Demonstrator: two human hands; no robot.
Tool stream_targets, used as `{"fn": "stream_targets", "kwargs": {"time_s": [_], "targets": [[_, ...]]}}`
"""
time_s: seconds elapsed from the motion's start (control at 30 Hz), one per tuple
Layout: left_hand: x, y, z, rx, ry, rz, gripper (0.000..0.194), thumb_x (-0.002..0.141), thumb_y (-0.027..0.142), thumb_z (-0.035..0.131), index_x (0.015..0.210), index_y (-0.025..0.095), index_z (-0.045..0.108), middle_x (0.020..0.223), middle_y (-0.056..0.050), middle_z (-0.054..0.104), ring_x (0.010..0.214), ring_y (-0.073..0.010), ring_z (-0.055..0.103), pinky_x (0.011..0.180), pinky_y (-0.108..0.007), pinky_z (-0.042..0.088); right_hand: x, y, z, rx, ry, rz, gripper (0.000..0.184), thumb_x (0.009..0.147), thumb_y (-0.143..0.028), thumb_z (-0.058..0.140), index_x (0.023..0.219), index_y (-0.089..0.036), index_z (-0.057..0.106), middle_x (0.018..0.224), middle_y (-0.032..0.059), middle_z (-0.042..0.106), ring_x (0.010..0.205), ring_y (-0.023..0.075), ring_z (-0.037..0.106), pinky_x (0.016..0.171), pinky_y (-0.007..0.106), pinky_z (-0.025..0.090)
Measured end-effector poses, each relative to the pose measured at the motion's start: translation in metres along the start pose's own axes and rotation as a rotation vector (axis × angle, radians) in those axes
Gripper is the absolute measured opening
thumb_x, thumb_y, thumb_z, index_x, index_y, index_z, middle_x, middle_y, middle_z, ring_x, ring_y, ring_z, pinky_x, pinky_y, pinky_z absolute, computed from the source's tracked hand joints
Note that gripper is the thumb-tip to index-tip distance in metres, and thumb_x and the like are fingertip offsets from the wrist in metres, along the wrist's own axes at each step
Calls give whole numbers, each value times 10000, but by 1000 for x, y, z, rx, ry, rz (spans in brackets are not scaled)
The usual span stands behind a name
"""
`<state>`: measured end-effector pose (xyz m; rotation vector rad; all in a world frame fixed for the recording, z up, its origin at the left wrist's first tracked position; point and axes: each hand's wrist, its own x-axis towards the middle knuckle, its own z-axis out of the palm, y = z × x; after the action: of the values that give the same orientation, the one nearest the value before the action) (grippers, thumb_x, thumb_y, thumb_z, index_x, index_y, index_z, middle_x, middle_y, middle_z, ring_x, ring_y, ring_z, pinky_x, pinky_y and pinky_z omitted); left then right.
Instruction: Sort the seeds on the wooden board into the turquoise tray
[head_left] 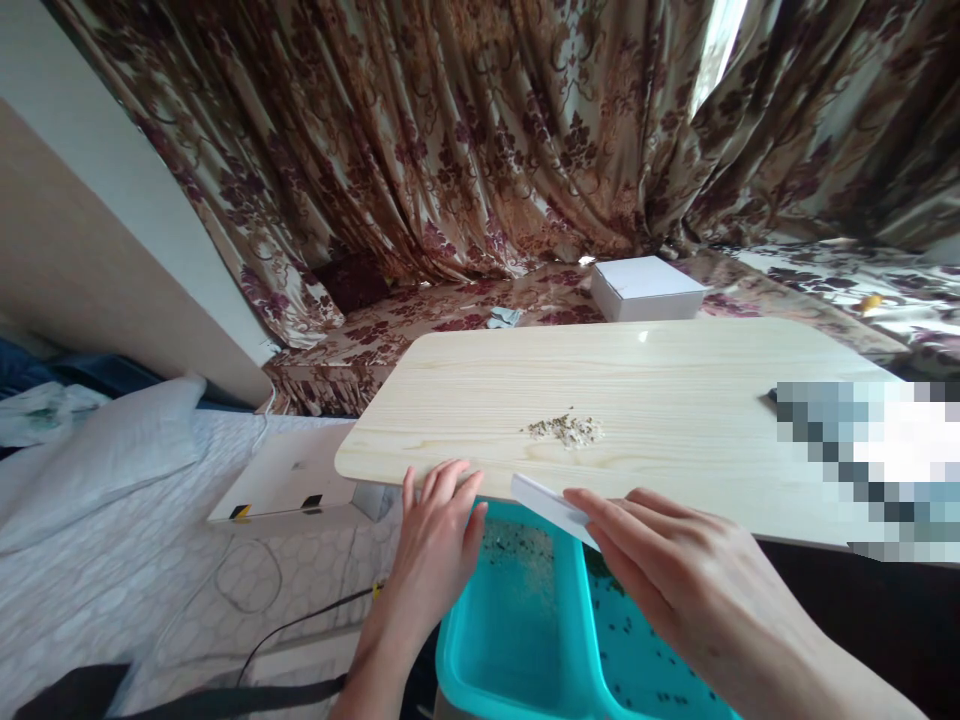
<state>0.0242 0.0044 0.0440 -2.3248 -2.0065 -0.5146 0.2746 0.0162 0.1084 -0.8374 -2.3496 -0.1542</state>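
Observation:
My left hand (439, 545) rests against the near edge of a pale wooden table (675, 385), fingers straight and together, holding nothing. My right hand (667, 570) pinches a small white card (551, 505) at the same edge, its fingers closed on it. A little pile of greenish-tan crumbs (566, 429) lies on the tabletop just beyond both hands. Below the edge sits a turquoise bin (517, 630) with two compartments, with crumbs and dark specks scattered inside.
A white box (646, 287) sits behind the table on patterned fabric. Floral curtains (480, 130) hang at the back. A bed with a white pillow (97, 455) lies left. A flat white box (289, 483) and a black cable (300, 625) are on it.

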Motion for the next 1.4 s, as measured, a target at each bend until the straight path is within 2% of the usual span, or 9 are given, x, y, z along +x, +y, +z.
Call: {"fn": "stream_targets", "kwargs": {"time_s": [0.1, 0.2, 0.27, 0.37, 0.63, 0.9, 1.13, 1.4], "targets": [[0, 6, 2, -16, -17, 32, 354, 1016, 212, 441, 1323, 227, 617, 1401, -129, 633, 1333, -297, 554, 1184, -683, 283, -8, 22, -13, -73, 50, 54, 264, 1038, -205, 434, 1175, -191, 660, 862, 46, 792, 696, 181, 734, 579, 283, 554], [1, 12, 4, -26, -22, 46, 375, 1004, 191, 457, 1337, 246, 620, 1399, -120, 634, 1329, -299, 564, 1184, -683, 290, -10, 55, -23, -174, 116, 125, 234, 1018, -243, 474, 1111, -224, 687, 909, 62, 801, 729, 219, 749, 608, 333, 573], [1, 14, 5, -24, -20, 38, 376, 1002, 187, 461, 1331, 252, 631, 1397, -118, 634, 1326, -300, 570, 1184, -685, 293, -9, 73, -26, -155, 125, 113, 229, 1014, -243, 473, 1047, -229, 700, 906, 65, 805, 754, 224, 759, 621, 338, 583], [1, 14, 7, -18, -20, 30, 382, 998, 178, 458, 1329, 247, 637, 1395, -119, 635, 1324, -303, 574, 1181, -692, 294, -5, 87, -21, -75, 101, 103, 229, 1001, -201, 482, 1023, -227, 708, 940, 66, 814, 817, 217, 773, 681, 333, 602], [0, 12, 8, -22, -27, 44, 390, 1000, 189, 450, 1339, 242, 636, 1402, -127, 630, 1310, -300, 576, 1181, -687, 291, -3, 90, -3, 1, 57, 116, 236, 992, -164, 499, 1039, -186, 730, 985, 88, 812, 874, 214, 768, 722, 337, 610], [-1, 13, 7, -28, -18, 43, 390, 1002, 183, 440, 1337, 246, 630, 1394, -128, 642, 1313, -286, 571, 1186, -670, 282, -5, 91, -12, 2, 4, 83, 238, 993, -171, 502, 1028, -202, 735, 956, 82, 812, 846, 212, 759, 759, 360, 595], [0, 12, 8, -19, -26, 33, 393, 998, 188, 449, 1339, 252, 634, 1398, -117, 638, 1316, -288, 575, 1190, -664, 285, -1, 93, -4, -4, 9, 78, 254, 993, -147, 487, 1014, -187, 738, 957, 85, 811, 851, 208, 758, 741, 340, 593], [5, 9, 5, -90, 8, 18, 320, 1039, 314, 444, 1245, 282, 686, 1318, -84, 676, 1256, -269, 591, 1196, -628, 270, -14, 92, -22, 6, 5, 105, 244, 993, -201, 497, 1030, -202, 739, 971, 91, 811, 868, 226, 765, 759, 373, 613]]}}
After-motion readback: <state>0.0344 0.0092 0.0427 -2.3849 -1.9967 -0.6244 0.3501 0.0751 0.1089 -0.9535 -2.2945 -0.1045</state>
